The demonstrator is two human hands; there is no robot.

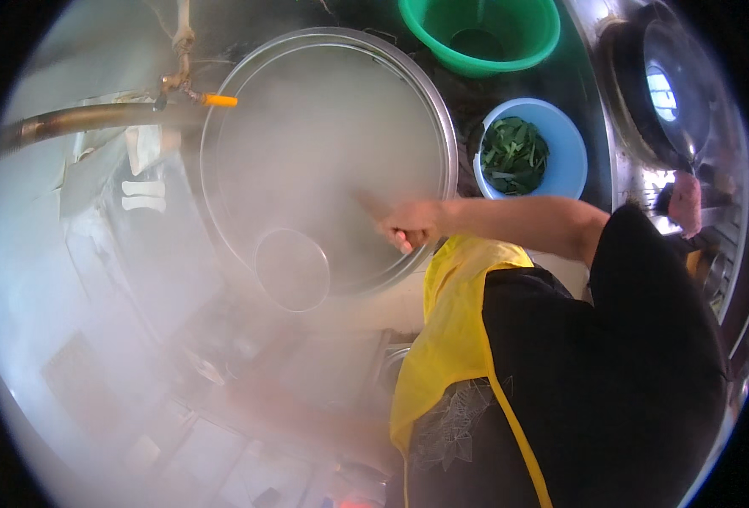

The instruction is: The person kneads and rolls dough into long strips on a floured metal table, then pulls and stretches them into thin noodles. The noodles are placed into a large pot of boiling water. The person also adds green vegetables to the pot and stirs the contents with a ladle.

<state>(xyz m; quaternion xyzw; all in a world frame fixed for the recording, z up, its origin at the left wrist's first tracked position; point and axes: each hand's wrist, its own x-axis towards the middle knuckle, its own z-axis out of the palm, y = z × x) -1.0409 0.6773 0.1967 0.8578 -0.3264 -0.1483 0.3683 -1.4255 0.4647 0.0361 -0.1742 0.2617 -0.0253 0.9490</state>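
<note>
My right hand point(412, 223) is closed around a brown rod-like handle point(369, 202) above the near side of a large round metal pot point(453, 146). The handle's far part fades into thick steam, so the tool's end and the pot's contents are hidden. A thin round rim point(328, 270), blurred by steam, shows over the pot's lower edge; I cannot tell what it belongs to. My left hand cannot be made out; haze covers the lower left. Beyond my right forearm stands a light blue bucket point(568, 152) holding cut green leaves point(514, 155).
A green plastic basin point(530, 62) stands behind the pot on a dark surface. A tap with an orange lever point(220, 100) and a metal pipe point(114, 117) reach the pot's left rim. At the right are a wok point(682, 95) and a pink cloth point(686, 203).
</note>
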